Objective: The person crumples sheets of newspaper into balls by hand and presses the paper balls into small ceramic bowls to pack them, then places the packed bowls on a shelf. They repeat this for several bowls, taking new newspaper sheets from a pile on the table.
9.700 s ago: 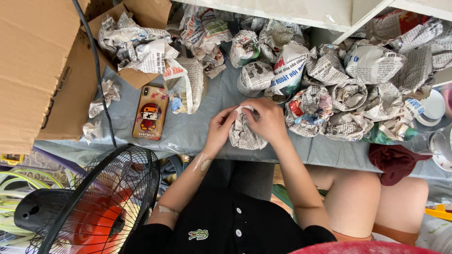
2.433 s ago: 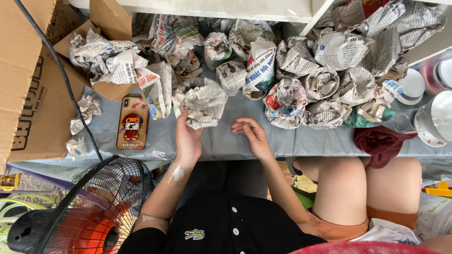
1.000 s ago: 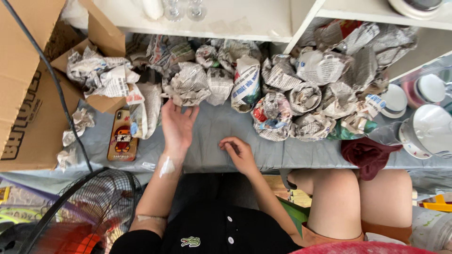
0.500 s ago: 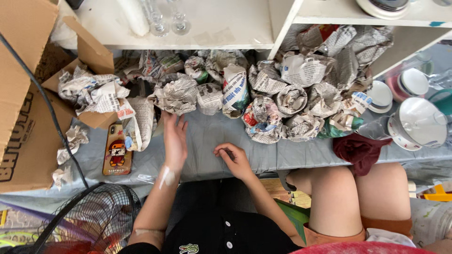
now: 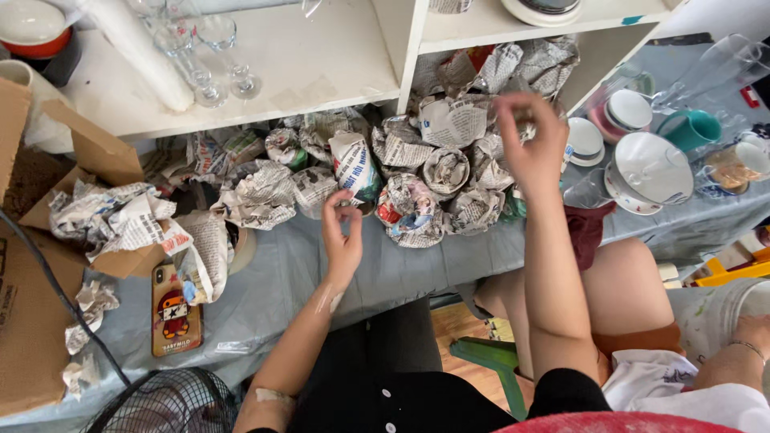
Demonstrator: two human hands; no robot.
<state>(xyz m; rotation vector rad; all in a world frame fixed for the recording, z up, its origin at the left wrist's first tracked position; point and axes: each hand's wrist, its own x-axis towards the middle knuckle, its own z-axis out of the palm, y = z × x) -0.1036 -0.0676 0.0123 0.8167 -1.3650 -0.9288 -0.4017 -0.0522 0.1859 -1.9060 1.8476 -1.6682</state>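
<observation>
- Step in hand, as I judge it: choosing among the newspaper-wrapped bundles heaped under the white shelf.
- Left hand, fingers loosely curled, grips nothing, just before them.
- Right hand reaches over the heap; blurred, grip unclear.
- Next calls for closing on 1 bundle.

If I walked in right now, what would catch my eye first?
Most likely the heap of newspaper-wrapped bundles crowding the far side of the grey table, under a white shelf. The right hand reaches up into the bundles at the back, while the left hand hovers near the front ones. Bare cups and saucers sit at the right.
</observation>
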